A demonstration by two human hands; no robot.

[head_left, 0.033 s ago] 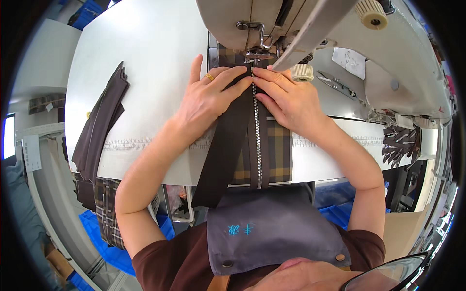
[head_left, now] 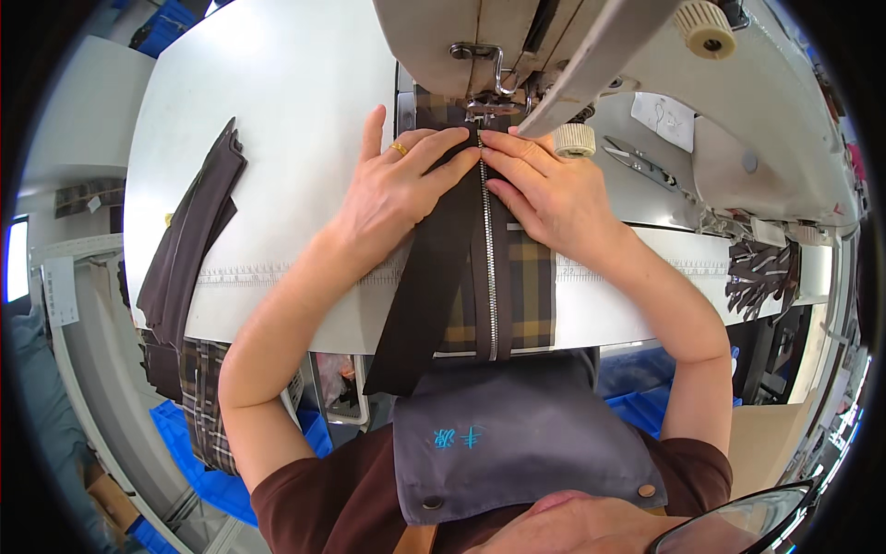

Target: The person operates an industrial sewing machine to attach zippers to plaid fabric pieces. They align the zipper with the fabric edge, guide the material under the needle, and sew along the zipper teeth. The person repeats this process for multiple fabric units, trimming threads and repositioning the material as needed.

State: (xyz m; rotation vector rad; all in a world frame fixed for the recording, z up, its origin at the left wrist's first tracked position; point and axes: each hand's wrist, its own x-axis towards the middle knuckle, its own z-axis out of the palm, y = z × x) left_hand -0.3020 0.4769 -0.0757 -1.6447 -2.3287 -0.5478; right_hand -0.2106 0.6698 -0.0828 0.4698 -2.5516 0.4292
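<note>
Under the sewing machine's presser foot [head_left: 480, 107], a metal zipper [head_left: 490, 277] on dark tape runs over brown plaid fabric [head_left: 531, 295], with a long dark brown strip [head_left: 415, 309] along its left. My left hand [head_left: 401, 180] rests on that strip, fingers apart, index and middle fingertips pressed just left of the zipper near the foot, little finger raised. My right hand [head_left: 549, 194] lies on the zipper's right side, fingers extended and thumb apart, fingertips pressing the tape and fabric opposite my left fingertips.
A stack of dark fabric pieces [head_left: 194, 231] lies left on the white table [head_left: 268, 92], which has a printed ruler band. Scissors [head_left: 641, 162] lie by the machine body [head_left: 757, 148]. Dark scraps [head_left: 761, 277] are at the right edge. Blue bins [head_left: 198, 462] stand below the table.
</note>
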